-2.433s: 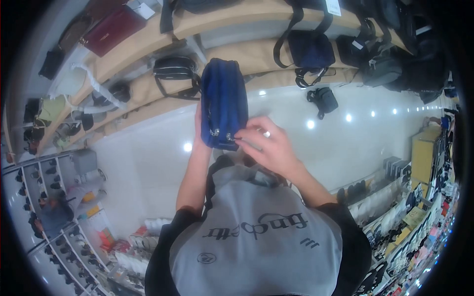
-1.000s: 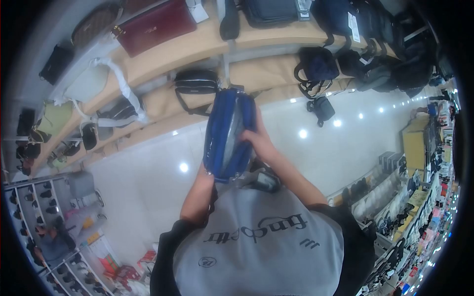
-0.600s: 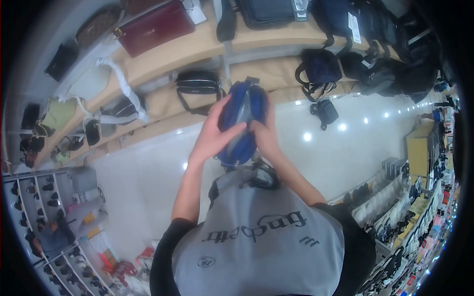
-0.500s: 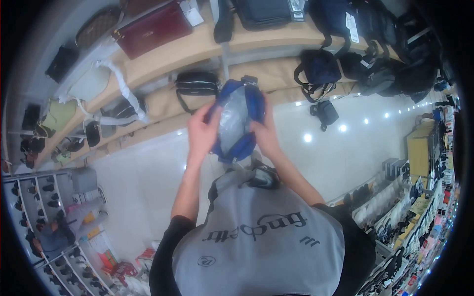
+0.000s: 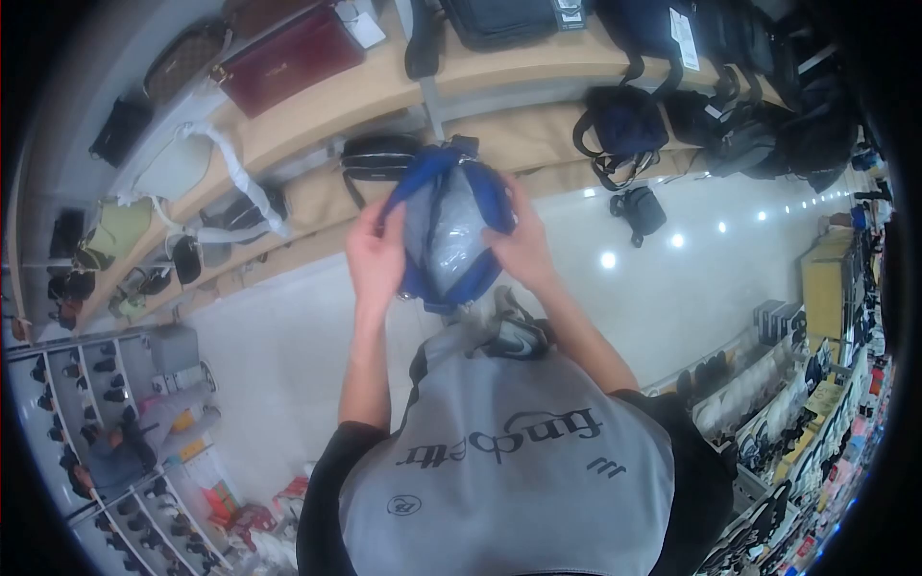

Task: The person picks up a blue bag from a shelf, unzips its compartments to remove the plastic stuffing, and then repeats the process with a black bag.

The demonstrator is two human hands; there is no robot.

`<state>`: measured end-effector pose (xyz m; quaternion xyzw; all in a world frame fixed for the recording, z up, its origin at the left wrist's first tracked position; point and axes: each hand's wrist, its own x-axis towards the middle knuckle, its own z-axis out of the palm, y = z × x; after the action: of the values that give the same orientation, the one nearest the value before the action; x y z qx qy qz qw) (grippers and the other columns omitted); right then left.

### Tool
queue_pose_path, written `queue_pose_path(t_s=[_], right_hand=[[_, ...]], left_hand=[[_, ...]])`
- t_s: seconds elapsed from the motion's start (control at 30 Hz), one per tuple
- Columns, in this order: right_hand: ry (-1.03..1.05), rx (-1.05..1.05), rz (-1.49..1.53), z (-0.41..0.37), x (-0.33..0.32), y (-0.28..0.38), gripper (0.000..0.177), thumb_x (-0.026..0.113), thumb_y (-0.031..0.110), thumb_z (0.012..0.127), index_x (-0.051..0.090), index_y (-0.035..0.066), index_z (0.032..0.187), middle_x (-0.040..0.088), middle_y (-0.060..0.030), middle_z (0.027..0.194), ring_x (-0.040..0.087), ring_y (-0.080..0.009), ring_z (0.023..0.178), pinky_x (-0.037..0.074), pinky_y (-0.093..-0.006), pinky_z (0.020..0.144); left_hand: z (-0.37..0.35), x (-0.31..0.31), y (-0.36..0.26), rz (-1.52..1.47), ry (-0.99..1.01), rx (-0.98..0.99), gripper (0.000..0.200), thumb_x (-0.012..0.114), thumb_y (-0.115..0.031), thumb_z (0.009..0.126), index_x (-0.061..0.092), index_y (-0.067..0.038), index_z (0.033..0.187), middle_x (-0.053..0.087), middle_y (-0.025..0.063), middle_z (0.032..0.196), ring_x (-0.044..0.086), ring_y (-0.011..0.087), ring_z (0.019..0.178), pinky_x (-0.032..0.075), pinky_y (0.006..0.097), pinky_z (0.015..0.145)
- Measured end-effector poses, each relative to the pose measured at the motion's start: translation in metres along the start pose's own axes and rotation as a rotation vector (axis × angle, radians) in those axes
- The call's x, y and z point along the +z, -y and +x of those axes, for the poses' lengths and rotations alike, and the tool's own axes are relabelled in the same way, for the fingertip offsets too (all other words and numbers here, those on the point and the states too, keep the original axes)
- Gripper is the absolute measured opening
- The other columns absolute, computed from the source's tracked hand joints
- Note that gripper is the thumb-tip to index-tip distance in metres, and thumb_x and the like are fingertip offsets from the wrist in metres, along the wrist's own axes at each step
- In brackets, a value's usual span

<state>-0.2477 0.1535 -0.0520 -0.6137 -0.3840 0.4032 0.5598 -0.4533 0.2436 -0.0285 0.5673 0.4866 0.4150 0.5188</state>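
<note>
Your left hand (image 5: 376,252) pinches one wall of the blue fabric bag with zip edging (image 5: 492,197), the thumb at the inner edge of the opening and the fingers outside. Your right hand (image 5: 519,245) grips the opposite wall, its thumb at the rim and its fingers mostly hidden behind the fabric. The bag is between your two hands, raised in front of your torso, with its mouth spread apart. A grey lining shows inside on the left-hand side, and shiny crinkled clear plastic (image 5: 456,238) lies beside it in the cavity.

Just below the bag you have a dark shoe with a light swoosh (image 5: 519,339) in view, then your grey shirt with black sleeves and dark lettering (image 5: 509,470).

Beyond the bag are the curved pale wood shelves (image 5: 519,134). They carry a black double-zip bag with a strap (image 5: 380,158), a flat dark red bag (image 5: 293,62) and a navy bag with black straps (image 5: 626,123). A small black bag (image 5: 639,213) shows against the glossy pale floor (image 5: 279,355). At lower left, another person (image 5: 130,456) is near the white shoe racks (image 5: 108,379).
</note>
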Motion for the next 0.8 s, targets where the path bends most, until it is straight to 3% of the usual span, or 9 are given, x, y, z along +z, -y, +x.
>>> queue_pose_path(t_s=[0.1, 0.2, 0.3, 0.4, 0.5, 0.57, 0.6, 0.7, 0.8], right_hand=[[-0.061, -0.157, -0.113, 0.003, -0.005, -0.009, 0.086, 0.058, -0.006, 0.082, 0.045, 0.006, 0.166, 0.065, -0.0286, 0.150, 0.060, -0.0423, 0.147, 0.046, -0.0448, 0.122], [-0.058, -0.173, -0.138, -0.003, -0.008, -0.001, 0.084, 0.057, -0.007, 0.082, 0.047, 0.004, 0.164, 0.064, -0.0282, 0.153, 0.060, -0.0454, 0.148, 0.047, -0.0451, 0.121], [-0.068, -0.212, -0.127, -0.004, -0.007, -0.003, 0.084, 0.057, -0.006, 0.081, 0.048, 0.004, 0.164, 0.065, -0.0280, 0.152, 0.062, -0.0430, 0.146, 0.048, -0.0455, 0.121], [-0.057, -0.054, -0.055, -0.008, -0.007, 0.012, 0.078, 0.067, 0.001, 0.088, 0.048, 0.001, 0.163, 0.065, -0.0277, 0.153, 0.062, -0.0400, 0.146, 0.049, -0.0451, 0.120], [-0.177, -0.007, -0.207, -0.008, 0.007, 0.010, 0.083, 0.085, 0.020, 0.092, 0.047, -0.004, 0.162, 0.065, -0.0275, 0.153, 0.064, -0.0380, 0.144, 0.052, -0.0440, 0.116], [-0.241, -0.027, -0.155, 0.003, 0.011, -0.005, 0.090, 0.091, 0.033, 0.090, 0.049, -0.005, 0.160, 0.067, -0.0271, 0.150, 0.066, -0.0378, 0.141, 0.054, -0.0440, 0.114], [-0.274, -0.036, -0.129, 0.009, 0.012, -0.010, 0.095, 0.094, 0.040, 0.089, 0.049, -0.006, 0.159, 0.068, -0.0269, 0.149, 0.067, -0.0376, 0.139, 0.055, -0.0440, 0.113], [-0.212, -0.029, -0.116, 0.017, 0.000, -0.016, 0.095, 0.096, 0.043, 0.087, 0.051, -0.005, 0.157, 0.072, -0.0259, 0.143, 0.071, -0.0363, 0.134, 0.055, -0.0437, 0.112], [-0.206, -0.034, -0.268, 0.015, -0.002, -0.018, 0.089, 0.092, 0.036, 0.086, 0.053, -0.005, 0.154, 0.075, -0.0270, 0.136, 0.074, -0.0386, 0.129, 0.057, -0.0432, 0.109]], left_hand=[[0.015, -0.012, 0.008, 0.062, -0.081, 0.125, 0.025, 0.068, -0.008, 0.111, 0.077, 0.004, 0.131, 0.080, 0.0081, 0.109, 0.069, 0.0108, 0.095, 0.055, 0.0274, 0.088], [0.019, -0.017, 0.012, 0.124, -0.090, 0.183, 0.025, 0.068, -0.007, 0.110, 0.077, 0.005, 0.130, 0.080, 0.0090, 0.110, 0.070, 0.0127, 0.098, 0.055, 0.0286, 0.091], [0.018, -0.017, 0.009, 0.112, -0.076, 0.158, 0.025, 0.069, -0.006, 0.109, 0.077, 0.005, 0.130, 0.081, 0.0094, 0.111, 0.070, 0.0131, 0.098, 0.055, 0.0285, 0.091], [0.018, -0.015, 0.012, 0.054, -0.023, 0.110, 0.025, 0.071, -0.006, 0.108, 0.077, 0.005, 0.129, 0.081, 0.0086, 0.111, 0.071, 0.0132, 0.097, 0.056, 0.0282, 0.089], [-0.002, 0.011, 0.002, 0.026, 0.089, 0.040, 0.024, 0.074, -0.006, 0.105, 0.077, 0.004, 0.127, 0.083, 0.0099, 0.108, 0.073, 0.0119, 0.093, 0.057, 0.0284, 0.084], [-0.019, 0.028, -0.001, 0.140, 0.149, 0.128, 0.020, 0.073, -0.005, 0.108, 0.077, 0.004, 0.126, 0.078, -0.0006, 0.098, 0.061, 0.0024, 0.083, 0.048, 0.0211, 0.071], [-0.024, 0.032, -0.002, 0.166, 0.157, 0.124, 0.020, 0.073, -0.005, 0.108, 0.077, 0.004, 0.126, 0.077, -0.0015, 0.095, 0.059, 0.0021, 0.081, 0.047, 0.0211, 0.069], [-0.029, 0.032, -0.006, 0.162, 0.161, 0.097, 0.019, 0.074, -0.005, 0.108, 0.078, 0.003, 0.125, 0.075, -0.0026, 0.090, 0.056, 0.0017, 0.077, 0.045, 0.0217, 0.065], [-0.026, 0.027, 0.002, 0.108, 0.160, 0.094, 0.019, 0.074, -0.005, 0.108, 0.079, 0.003, 0.124, 0.074, -0.0028, 0.088, 0.055, 0.0019, 0.074, 0.043, 0.0220, 0.063]])
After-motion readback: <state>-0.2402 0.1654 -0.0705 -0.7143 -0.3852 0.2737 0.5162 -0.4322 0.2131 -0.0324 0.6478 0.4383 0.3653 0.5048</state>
